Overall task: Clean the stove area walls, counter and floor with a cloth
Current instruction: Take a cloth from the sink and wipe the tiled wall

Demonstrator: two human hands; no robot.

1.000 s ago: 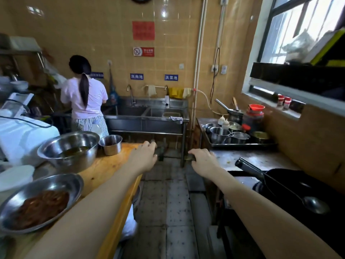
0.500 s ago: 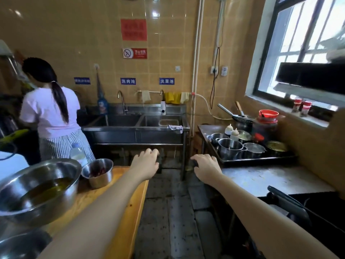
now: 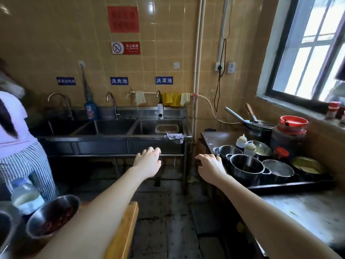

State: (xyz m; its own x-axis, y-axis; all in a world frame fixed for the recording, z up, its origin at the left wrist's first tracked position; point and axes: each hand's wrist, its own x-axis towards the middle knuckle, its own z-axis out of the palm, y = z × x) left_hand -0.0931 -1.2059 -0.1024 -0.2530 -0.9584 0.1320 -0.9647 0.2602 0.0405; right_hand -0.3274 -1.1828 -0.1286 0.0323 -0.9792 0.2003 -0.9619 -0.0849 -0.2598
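Daylight from window [image 3: 308, 53] at right, panes blown out; glare spots on glossy tiled wall [image 3: 164, 34]. Rest dim, esp. under sink [image 3: 112, 128] & on floor [image 3: 168, 221]. Wide-angle bend at edges. Person [image 3: 16, 128] at left & bottle [image 3: 26, 197] blurred; centre fairly sharp.
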